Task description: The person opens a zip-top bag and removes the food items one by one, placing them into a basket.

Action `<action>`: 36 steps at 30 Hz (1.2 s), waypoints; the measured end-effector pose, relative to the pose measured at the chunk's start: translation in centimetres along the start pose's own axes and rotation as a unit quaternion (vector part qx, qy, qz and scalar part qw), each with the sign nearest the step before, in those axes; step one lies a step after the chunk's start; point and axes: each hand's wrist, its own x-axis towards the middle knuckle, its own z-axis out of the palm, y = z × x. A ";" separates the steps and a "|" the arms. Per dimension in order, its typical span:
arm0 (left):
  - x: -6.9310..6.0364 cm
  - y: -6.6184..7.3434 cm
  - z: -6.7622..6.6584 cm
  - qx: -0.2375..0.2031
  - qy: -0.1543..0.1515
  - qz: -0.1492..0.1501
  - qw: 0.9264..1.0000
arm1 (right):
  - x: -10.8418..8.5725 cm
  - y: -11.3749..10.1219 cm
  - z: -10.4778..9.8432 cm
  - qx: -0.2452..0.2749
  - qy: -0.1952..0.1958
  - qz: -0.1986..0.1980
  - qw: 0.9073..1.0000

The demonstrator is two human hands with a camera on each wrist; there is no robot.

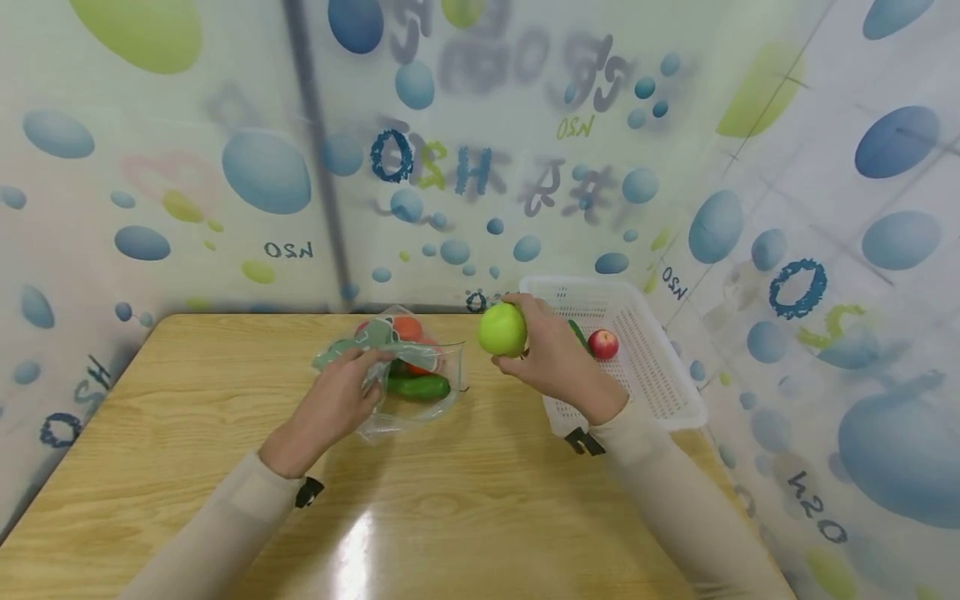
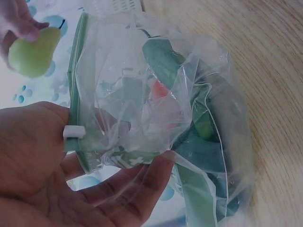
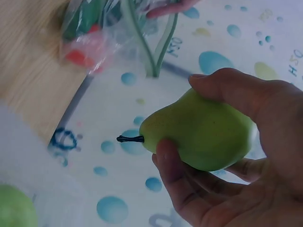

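Note:
A green pear (image 1: 502,330) with a dark stem (image 3: 130,139) is gripped between the thumb and fingers of the right hand (image 1: 557,354), in the air between bag and basket. The left hand (image 1: 330,404) holds the rim of a clear zip bag (image 2: 128,90), whose green seal strip has a white slider (image 2: 74,132). The bag lies on the table with its mouth apart; inside show a green pepper-like vegetable (image 1: 418,387) and red-orange items (image 1: 407,327). In the left wrist view the thumb and fingers curl around the bag's edge.
A white perforated basket (image 1: 660,375) stands right of the bag, under the right forearm, with a red apple (image 1: 603,344) and a green item inside. The wooden table (image 1: 442,517) ends at a patterned curtain (image 1: 247,100) behind and to the right.

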 end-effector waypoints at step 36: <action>0.3 0.2 0.2 0.000 0.004 0.011 1.000 | -1.3 9.5 -2.5 -0.113 -0.234 0.193 0.946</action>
